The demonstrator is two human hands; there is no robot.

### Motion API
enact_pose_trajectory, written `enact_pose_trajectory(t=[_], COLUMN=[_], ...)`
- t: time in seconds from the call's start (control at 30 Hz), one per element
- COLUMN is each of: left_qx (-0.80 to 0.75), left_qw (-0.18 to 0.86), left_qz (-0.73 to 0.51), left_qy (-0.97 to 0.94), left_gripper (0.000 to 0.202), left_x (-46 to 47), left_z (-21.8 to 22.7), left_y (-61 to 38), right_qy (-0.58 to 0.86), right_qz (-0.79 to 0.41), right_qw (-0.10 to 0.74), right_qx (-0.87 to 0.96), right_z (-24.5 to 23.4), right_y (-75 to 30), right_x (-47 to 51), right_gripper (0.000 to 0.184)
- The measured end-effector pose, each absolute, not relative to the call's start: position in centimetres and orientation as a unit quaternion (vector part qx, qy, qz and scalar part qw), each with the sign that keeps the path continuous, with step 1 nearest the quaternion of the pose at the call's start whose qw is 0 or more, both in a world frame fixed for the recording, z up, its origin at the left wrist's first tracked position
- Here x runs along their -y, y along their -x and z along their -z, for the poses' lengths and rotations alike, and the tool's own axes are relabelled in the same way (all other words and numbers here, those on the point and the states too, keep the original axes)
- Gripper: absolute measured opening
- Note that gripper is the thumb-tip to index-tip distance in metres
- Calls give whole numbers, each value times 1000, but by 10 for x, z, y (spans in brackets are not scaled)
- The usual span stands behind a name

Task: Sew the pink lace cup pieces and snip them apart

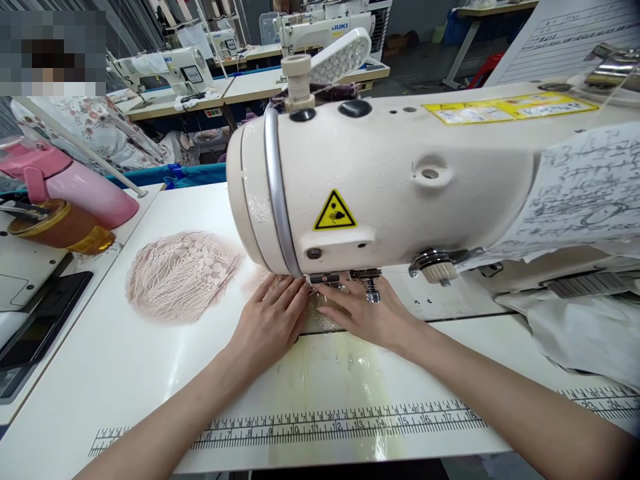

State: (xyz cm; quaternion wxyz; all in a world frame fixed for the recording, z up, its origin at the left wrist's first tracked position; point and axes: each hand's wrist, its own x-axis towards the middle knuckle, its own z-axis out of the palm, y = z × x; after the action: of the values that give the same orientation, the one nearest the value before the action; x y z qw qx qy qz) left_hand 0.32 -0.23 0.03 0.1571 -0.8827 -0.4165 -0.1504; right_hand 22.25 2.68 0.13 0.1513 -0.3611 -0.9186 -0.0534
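Observation:
My left hand (273, 320) lies flat on the white table (150, 373), fingers stretched toward the needle area under the head of the cream sewing machine (390, 180). My right hand (367, 313) rests beside it, fingers extended leftward and pressing a small pale lace piece (320, 320) at the presser foot (371, 288). Their fingertips nearly meet below the machine head, which hides the needle. A stack of pink lace pieces (180, 277) lies on the table to the left of my left hand.
A pink bottle (75, 187) and a gold-rimmed jar (60, 230) sit at the far left, by a black phone (40, 327). A printed ruler (340, 423) runs along the table's front. White fabric (585, 333) hangs at the right. Other sewing machines (165, 70) stand behind.

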Motion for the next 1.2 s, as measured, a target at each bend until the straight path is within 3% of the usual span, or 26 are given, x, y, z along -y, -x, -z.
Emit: enact_pose_trajectory(t=[0.43, 0.8, 1.0, 1.2], left_qx=[413, 427, 453, 464], left_qw=[155, 158, 129, 127], left_qz=[155, 142, 119, 116], left_qy=[884, 879, 874, 869], left_gripper=[36, 35, 38, 40], left_x=[3, 1, 1, 1], left_z=[-1, -1, 0, 0], left_y=[-4, -7, -6, -6], right_qy=[368, 400, 414, 428], right_qz=[29, 36, 63, 3], right_qw=[114, 112, 137, 125], right_qx=[922, 909, 898, 895], right_z=[-11, 8, 27, 10], right_y=[-219, -223, -219, -221], right_x=[-26, -27, -31, -34], right_gripper=[35, 48, 44, 38])
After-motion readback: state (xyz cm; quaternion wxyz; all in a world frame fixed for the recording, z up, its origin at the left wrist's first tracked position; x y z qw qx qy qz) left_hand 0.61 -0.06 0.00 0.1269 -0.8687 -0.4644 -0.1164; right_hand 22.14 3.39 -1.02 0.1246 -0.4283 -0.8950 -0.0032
